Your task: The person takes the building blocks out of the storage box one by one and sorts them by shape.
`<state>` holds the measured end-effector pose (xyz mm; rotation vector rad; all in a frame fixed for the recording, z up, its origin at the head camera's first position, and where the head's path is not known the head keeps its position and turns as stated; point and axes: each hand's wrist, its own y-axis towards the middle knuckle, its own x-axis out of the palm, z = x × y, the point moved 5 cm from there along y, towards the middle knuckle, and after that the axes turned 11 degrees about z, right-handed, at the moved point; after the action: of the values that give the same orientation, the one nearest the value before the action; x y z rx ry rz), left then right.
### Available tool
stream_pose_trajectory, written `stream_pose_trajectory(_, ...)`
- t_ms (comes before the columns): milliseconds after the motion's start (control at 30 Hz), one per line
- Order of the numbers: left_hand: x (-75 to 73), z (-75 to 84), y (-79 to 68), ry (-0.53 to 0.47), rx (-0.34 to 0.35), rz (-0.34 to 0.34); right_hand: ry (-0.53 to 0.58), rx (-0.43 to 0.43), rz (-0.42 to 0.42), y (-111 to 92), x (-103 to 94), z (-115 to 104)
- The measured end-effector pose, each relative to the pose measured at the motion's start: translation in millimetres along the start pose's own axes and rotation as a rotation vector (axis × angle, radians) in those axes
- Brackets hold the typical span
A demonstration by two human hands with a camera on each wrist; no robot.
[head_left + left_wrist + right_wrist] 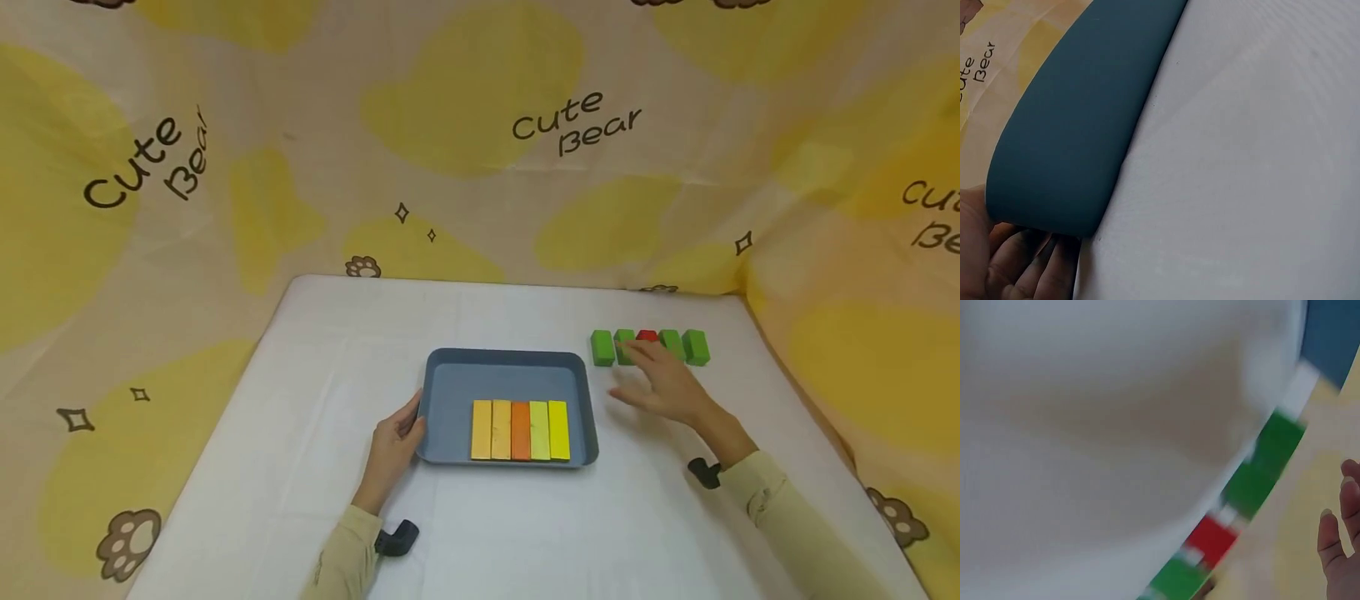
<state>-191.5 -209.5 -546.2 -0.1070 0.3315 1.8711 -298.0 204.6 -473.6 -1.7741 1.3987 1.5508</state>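
Observation:
A blue-grey rectangular tray (457, 382) lies on the white table. Along its front right part stands a row of flat blocks: two light orange, one darker orange block (521, 431), one yellow-green and one yellow. My left hand (392, 446) grips the tray's left side, thumb at the rim; in the left wrist view its curled fingers (1057, 269) show by the tray's corner. Over a second row, with several green blocks (602, 348) and a red block (647, 336), hovers my right hand (667, 385), its fingers spread and holding nothing. It partly hides the red block.
The white-covered table (330, 392) extends around the tray, and a yellow patterned cloth (465, 108) hangs behind and at both sides. Both wrists carry a small black device, one of them at the left wrist (397, 538).

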Motion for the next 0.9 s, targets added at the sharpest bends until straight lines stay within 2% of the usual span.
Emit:
stream_pose_trajectory(167,1.5,2.1,0.8,-0.012,-0.010,-0.006,-0.008,-0.148,-0.034,-3.6,16.4,-53.0)
stream_pose_trajectory(300,1.9,2.6,1.2,-0.007,0.004,-0.003,-0.067,-0.218,-0.086,-4.6,25.5,-74.1)
stream_pose_trajectory(600,2.1,2.0,1.0,0.011,-0.015,-0.011,-0.179,-0.239,-0.242,-7.8,43.7,-83.3)
stream_pose_trajectory(900,1.8,5.2,1.3,0.012,-0.057,-0.020,-0.205,-0.290,-0.224,-11.5,48.2,-86.4)
